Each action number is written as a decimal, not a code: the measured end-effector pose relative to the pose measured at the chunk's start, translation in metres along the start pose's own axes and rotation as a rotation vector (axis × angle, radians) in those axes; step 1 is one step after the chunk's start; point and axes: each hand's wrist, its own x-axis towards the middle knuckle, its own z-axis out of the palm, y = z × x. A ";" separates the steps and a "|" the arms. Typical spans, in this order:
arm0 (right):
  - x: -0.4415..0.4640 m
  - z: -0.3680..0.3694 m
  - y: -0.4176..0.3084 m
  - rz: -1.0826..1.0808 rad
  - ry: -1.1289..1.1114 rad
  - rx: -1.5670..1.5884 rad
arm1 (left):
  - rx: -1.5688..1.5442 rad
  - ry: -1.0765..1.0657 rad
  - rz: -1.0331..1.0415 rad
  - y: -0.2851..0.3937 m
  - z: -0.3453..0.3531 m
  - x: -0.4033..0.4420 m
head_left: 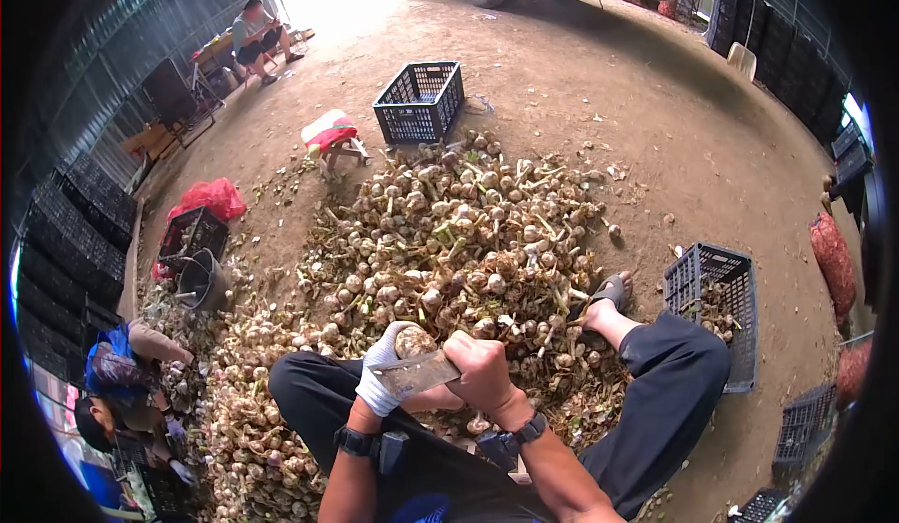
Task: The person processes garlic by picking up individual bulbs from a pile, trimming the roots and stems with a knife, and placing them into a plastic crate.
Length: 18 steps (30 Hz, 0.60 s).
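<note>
My left hand point(377, 381), in a white knitted glove, is closed around a garlic bulb point(414, 340) above my lap. My right hand point(481, 366) is bare and grips a knife whose broad, stained blade point(420, 374) points left, just below the bulb and over the gloved palm. The knife's handle is hidden inside my fist. In front of my legs spreads a large heap of garlic point(449, 233) with dry stalks and roots, and it continues down to the left.
A black crate point(419, 111) stands beyond the heap, beside a low stool point(339, 153). Another crate point(740, 308), with some garlic, is right of my knee. A bucket point(201, 281) and red netting point(213, 200) lie left. Co-workers point(140, 373) are at lower left; a person point(255, 36) sits farther back.
</note>
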 end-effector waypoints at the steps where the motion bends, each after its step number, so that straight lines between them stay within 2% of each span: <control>1: -0.001 0.000 0.000 -0.008 -0.008 0.003 | -0.011 0.023 0.010 -0.001 0.001 0.001; 5: -0.005 0.009 0.005 0.005 0.023 0.019 | 0.072 0.024 0.059 0.003 -0.001 0.000; 11: -0.012 0.017 0.009 0.076 0.093 0.067 | 0.091 0.025 0.000 0.005 0.004 -0.002; 15: -0.037 0.031 0.050 0.144 0.115 0.014 | 0.246 0.091 -0.077 0.023 0.014 -0.002; 16: -0.055 0.044 0.075 0.318 0.135 -0.112 | 0.101 0.053 -0.087 0.025 0.014 -0.006; 18: -0.097 0.054 0.106 0.650 0.175 -0.254 | 0.131 0.053 0.016 0.036 0.020 -0.012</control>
